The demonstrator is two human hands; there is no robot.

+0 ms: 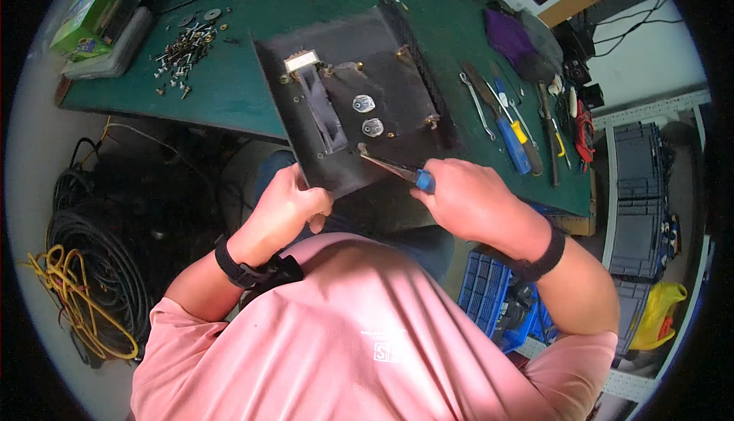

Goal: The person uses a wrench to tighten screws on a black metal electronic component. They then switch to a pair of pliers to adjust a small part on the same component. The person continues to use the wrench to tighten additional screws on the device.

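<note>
A black metal housing panel (405,92) with raised side walls lies tilted across the near edge of the green table. My left hand (294,199) grips its near left corner, fingers wrapped round the edge. In my right hand (466,195) is a pair of needle-nose pliers (422,179) with a blue grip. The tips of the pliers reach a small fitting (362,148) near the panel's front edge; whether they clamp it I cannot tell. On the panel are a long slot with a white-topped part (301,60), two round silvery parts (364,103) and several brass-coloured posts.
Loose screws and washers (187,50) lie in a heap on the table's left, near a green box (95,16). Screwdrivers (512,142), a wrench (475,104) and red-handled pliers (583,134) lie at right. Coiled cables (99,245) sit on the floor at left; blue crates (483,287) stand below right.
</note>
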